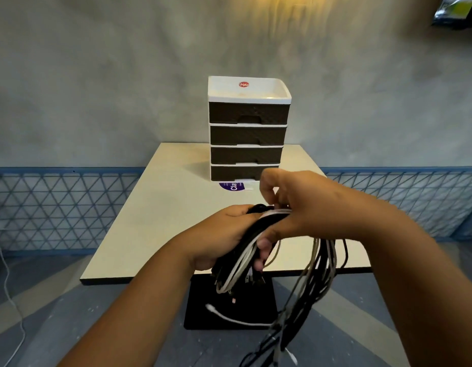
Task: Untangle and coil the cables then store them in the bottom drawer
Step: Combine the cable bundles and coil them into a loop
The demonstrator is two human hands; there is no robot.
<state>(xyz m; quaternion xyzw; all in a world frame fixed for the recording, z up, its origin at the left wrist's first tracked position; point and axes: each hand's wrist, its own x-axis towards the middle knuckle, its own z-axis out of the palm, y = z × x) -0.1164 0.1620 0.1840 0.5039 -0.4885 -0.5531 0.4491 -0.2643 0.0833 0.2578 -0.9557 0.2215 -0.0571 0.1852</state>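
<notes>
A bundle of black and white cables (313, 276) hangs in front of me, its loose ends trailing down below the table edge. My left hand (224, 237) grips the bundle from underneath, fingers wrapped around it. My right hand (295, 205) reaches across from the right and pinches strands at the top of the bundle. Behind the hands, a small drawer unit (248, 128) with a white frame and several dark brown drawers stands on the table. Its bottom drawer (240, 172) is shut and partly hidden by my right hand.
The beige square table (160, 207) stands on a black base (203, 305). A purple sticker (230, 186) lies in front of the drawer unit. A blue mesh fence (57, 207) runs along the grey wall behind. A white cord (9, 287) lies on the floor at left.
</notes>
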